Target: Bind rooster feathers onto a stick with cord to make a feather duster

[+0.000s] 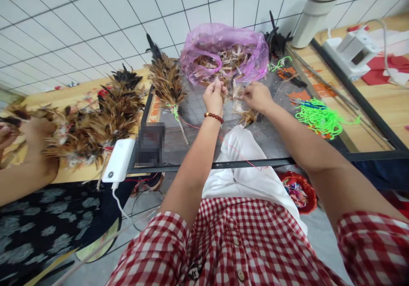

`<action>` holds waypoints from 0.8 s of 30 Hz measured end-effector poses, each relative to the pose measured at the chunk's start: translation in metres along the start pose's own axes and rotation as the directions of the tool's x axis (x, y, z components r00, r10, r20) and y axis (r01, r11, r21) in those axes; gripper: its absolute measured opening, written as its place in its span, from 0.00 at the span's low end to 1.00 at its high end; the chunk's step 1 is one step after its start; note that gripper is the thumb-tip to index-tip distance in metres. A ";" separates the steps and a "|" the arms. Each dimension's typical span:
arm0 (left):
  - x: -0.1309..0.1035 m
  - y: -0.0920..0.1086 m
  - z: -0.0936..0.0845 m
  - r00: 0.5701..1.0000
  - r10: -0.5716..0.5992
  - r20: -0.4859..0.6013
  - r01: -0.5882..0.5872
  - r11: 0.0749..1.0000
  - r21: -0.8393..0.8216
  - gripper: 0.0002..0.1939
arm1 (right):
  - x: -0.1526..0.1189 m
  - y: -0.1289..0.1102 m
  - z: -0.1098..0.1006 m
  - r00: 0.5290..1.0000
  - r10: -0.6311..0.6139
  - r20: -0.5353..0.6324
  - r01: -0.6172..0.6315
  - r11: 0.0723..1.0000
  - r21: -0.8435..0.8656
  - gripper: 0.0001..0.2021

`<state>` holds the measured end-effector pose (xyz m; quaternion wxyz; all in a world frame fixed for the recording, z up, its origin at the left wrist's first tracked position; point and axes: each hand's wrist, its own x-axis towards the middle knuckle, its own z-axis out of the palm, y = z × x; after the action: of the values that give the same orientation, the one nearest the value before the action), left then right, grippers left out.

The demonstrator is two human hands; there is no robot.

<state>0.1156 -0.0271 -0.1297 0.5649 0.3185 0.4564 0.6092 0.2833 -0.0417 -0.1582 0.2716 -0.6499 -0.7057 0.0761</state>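
My left hand [215, 95], with a beaded bracelet at the wrist, is closed in a pinch in front of the purple plastic bag [255, 64]; what it pinches is too small to name. To its right, my right hand [256, 96] has its fingers closed at the edge of some pale feathers [237, 93]. The open bag is full of loose brown and white feathers [231, 59]. Below my right hand, a small brown feather tuft [248, 117] lies on the glass. A thin red thread [238, 151] runs under my left forearm and over the frame edge.
A bound feather bundle [168, 79] stands left of the bag. More bundles [119, 111] lie farther left, near another person's hands. Bright green cord [326, 117] lies right. A bottle [311, 19] and a white power strip [347, 58] stand at the back right; a power bank [118, 161] is front left.
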 end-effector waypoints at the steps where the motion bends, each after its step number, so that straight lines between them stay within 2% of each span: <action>1: 0.000 0.000 0.000 1.000 -0.004 0.006 0.004 1.000 0.003 0.14 | 0.002 0.003 0.000 0.999 0.019 -0.048 -0.016 0.998 0.063 0.02; 4: 0.001 0.000 0.000 0.999 -0.004 0.040 0.004 1.000 0.017 0.13 | 0.010 0.010 0.000 0.977 0.100 -0.187 -0.024 0.927 0.374 0.08; 7: -0.002 -0.002 0.001 0.995 -0.019 0.099 0.016 0.999 0.034 0.12 | 0.010 0.004 -0.001 0.973 0.163 -0.161 -0.024 0.773 0.634 0.15; 10: -0.005 -0.007 0.002 0.986 -0.062 0.157 0.058 0.998 0.034 0.11 | 0.004 -0.015 -0.004 0.982 0.154 -0.105 -0.015 0.627 0.779 0.18; 13: -0.005 -0.014 0.003 0.982 -0.096 0.162 0.098 0.995 -0.007 0.12 | -0.003 -0.034 -0.008 0.990 0.131 -0.043 -0.034 0.536 0.844 0.20; 16: -0.004 -0.019 0.004 0.978 -0.101 0.180 0.115 0.991 -0.066 0.11 | -0.008 -0.045 -0.012 0.991 0.132 0.016 -0.081 0.500 0.862 0.22; 20: -0.005 -0.022 0.007 0.965 -0.094 0.245 0.128 0.983 -0.129 0.07 | -0.011 -0.052 -0.014 0.988 0.152 0.029 -0.097 0.460 0.883 0.22; 24: -0.002 -0.020 0.006 0.975 -0.113 0.193 0.144 0.978 -0.154 0.10 | -0.009 -0.049 -0.016 0.978 0.150 0.144 -0.194 0.410 0.891 0.17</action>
<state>0.1295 -0.0291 -0.1457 0.6676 0.2945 0.3694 0.5755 0.2478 -0.0611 -0.1251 0.5525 -0.4712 -0.4907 0.4816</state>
